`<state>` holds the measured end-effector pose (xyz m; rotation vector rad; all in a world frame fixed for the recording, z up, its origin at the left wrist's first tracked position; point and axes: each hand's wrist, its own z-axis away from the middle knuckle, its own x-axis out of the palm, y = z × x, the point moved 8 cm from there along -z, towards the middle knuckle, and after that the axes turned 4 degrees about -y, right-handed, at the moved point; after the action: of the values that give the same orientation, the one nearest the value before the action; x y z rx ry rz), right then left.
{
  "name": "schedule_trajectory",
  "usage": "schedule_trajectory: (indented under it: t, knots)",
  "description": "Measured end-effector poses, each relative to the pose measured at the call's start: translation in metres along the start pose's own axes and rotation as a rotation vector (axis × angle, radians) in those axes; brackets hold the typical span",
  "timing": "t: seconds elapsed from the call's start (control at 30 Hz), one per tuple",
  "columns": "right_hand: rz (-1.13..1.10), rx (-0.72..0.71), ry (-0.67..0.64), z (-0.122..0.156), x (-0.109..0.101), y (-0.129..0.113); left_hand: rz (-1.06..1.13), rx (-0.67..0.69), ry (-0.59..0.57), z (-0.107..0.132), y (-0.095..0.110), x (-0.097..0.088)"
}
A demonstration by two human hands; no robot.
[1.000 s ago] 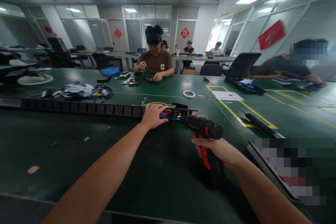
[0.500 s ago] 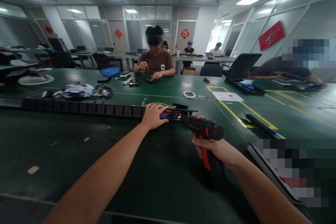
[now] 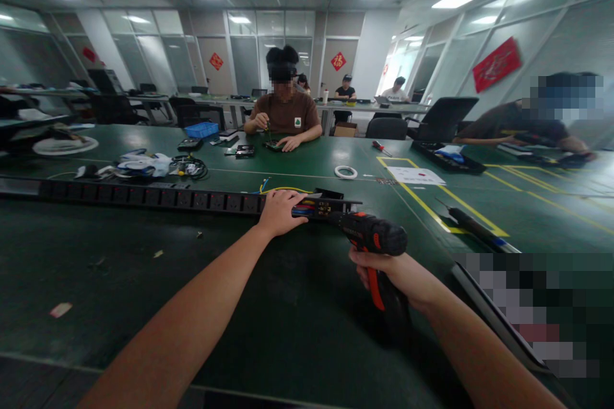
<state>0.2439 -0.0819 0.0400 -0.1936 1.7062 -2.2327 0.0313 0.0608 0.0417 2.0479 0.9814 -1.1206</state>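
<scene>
A long black power strip (image 3: 206,202) with a row of sockets lies across the green table. Over its right end rests my left hand (image 3: 279,213), fingers wrapped across the top of the housing. Coloured wires (image 3: 305,206) show inside the open end, beside a terminal block (image 3: 325,208). My right hand (image 3: 384,267) grips the handle of a black and orange cordless screwdriver (image 3: 377,234). The tool's nose points left, at the terminal block; whether its bit touches a screw is too dark to make out.
To the right lie a black-handled soldering iron-like tool (image 3: 472,225) and a paper sheet (image 3: 415,176). Behind the strip are a white ring (image 3: 346,172), bundled cables (image 3: 189,167) and a blue basket (image 3: 201,130). A co-worker (image 3: 284,108) sits opposite; another person (image 3: 518,121) leans in at right.
The screwdriver and my right hand have shifted very slightly left. My left hand and the power strip stay where they were.
</scene>
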Motion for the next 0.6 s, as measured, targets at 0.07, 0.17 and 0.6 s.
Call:
schedule_trajectory:
  t: [0.07, 0.17, 0.6]
  knots:
    - [-0.002, 0.01, 0.001, 0.0003, 0.0004, 0.0002, 0.005, 0.003, 0.001, 0.0, -0.0001, 0.0003]
    - [-0.002, 0.017, 0.005, 0.0016, 0.0019, -0.0017, 0.011, 0.004, -0.001, 0.0001, 0.0002, -0.0001]
    - [0.009, 0.012, -0.005, 0.001, 0.0019, -0.0018, 0.019, -0.008, -0.019, -0.0002, 0.0004, 0.0003]
